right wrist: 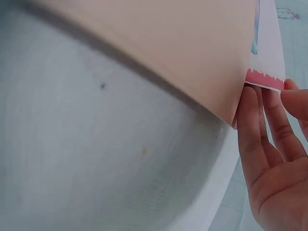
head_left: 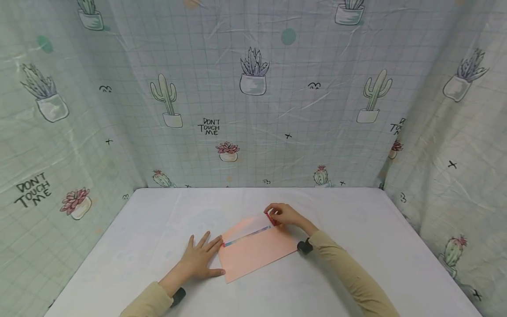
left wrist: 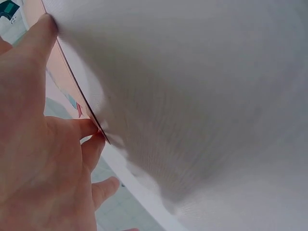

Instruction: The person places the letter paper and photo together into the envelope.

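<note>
A peach-coloured envelope [head_left: 257, 255] lies slantwise on the white table, with a paler flap-like part [head_left: 239, 226] along its far side. A white card [right wrist: 272, 43] with a red jagged-edged end and a blue printed strip shows at its opening; the rest of the card is hidden. My left hand [head_left: 200, 257] is spread, its fingertips and thumb touching the envelope's left edge. In the left wrist view the same hand [left wrist: 48, 134] rests along that edge. My right hand [head_left: 287, 216] pinches the card's red end. In the right wrist view its fingers [right wrist: 276, 120] lie under that end, the thumb above.
The white table [head_left: 158, 220] stretches around the envelope on all sides. A curtain [head_left: 253, 132] printed with cactus pots hangs behind the table and along both sides. Dark bands [head_left: 305, 246] are worn at both wrists.
</note>
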Available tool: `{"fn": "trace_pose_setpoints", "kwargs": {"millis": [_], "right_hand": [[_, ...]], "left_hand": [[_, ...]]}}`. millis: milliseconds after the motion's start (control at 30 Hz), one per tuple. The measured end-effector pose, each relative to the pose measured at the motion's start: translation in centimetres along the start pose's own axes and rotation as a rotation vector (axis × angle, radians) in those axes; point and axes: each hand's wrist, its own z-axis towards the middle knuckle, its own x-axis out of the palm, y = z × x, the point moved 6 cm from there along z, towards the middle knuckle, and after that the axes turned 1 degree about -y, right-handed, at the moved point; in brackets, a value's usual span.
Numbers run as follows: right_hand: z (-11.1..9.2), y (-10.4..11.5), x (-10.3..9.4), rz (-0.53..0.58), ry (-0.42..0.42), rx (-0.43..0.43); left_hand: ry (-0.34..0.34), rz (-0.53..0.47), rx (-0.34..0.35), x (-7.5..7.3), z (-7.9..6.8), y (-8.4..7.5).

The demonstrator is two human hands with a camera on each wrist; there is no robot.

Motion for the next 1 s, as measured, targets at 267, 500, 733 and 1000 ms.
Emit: {"fn": "trace_pose_setpoints", "kwargs": {"millis": [267, 500, 733, 1000], "right_hand": [[-0.11, -0.58, -0.14, 0.054, -0.011, 0.031], [-0.54, -0.34, 0.12, 0.009, -0.021, 0.037], [-0.88, 0.0, 0.3, -0.022, -0.026, 0.043], [-0.89, 0.37, 0.23, -0.06, -0.008, 0.018]], "left_hand": [[0.002, -0.001, -0.005, -0.13, -0.07, -0.04], [0.014, -0.01, -0.011, 0.02, -0.08, 0.06], [0.013, -0.025, -0.004, -0.01, -0.15, 0.03], [0.004, -0.027, -0.004, 0.17, 0.05, 0.24]]}}
